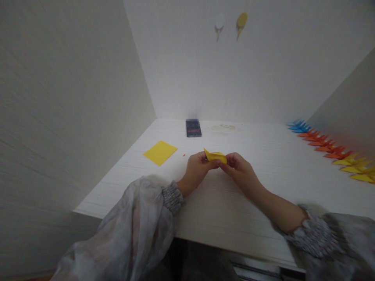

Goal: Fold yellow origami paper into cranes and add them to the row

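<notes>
A partly folded piece of yellow origami paper (216,157) is held between both hands above the middle of the white table. My left hand (199,166) grips its left side, the thumb pressed along its lower edge, and a pointed flap sticks up beside the fingers. My right hand (238,168) pinches the right end between thumb and fingers. Parts of the folds are hidden behind the fingers. To the left, a flat yellow paper sheet (160,152) lies on the table, apart from my hands.
A row of folded paper figures in blue (299,126), orange (325,144) and yellow (356,168) runs along the table's right side. A dark blurred object (193,128) lies near the back wall (187,78). Two round hooks, one yellow (241,19), are on that wall.
</notes>
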The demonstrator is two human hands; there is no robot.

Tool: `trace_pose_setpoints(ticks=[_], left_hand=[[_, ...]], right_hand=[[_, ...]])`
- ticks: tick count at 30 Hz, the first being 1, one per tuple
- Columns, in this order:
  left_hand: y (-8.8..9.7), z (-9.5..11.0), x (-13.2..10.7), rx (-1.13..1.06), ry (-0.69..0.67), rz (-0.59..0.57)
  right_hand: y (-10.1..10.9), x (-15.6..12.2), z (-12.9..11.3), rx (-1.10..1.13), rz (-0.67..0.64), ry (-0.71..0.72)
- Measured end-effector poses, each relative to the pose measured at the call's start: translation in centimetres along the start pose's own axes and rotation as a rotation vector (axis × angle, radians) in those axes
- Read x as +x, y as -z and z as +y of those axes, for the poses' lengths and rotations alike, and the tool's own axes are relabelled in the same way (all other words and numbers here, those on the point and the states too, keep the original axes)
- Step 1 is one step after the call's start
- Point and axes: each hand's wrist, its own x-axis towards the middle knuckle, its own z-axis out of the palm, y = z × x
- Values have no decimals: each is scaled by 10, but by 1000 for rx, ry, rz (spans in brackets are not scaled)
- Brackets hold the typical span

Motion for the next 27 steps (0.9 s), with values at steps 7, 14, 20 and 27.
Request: trace_pose_setpoints(ticks=[7,14,20,27], left_hand=[[-1,3,-1,-11,44,59],[0,2,0,-18,44,36],[0,4,0,-2,53,55],[-2,6,-1,-37,73,76]], right_hand=[[-1,1,2,202,-60,-22],[-1,1,1,207,-70,-16],[2,-4,-1,-135,24,164],[3,-6,-7,-324,55,346]])
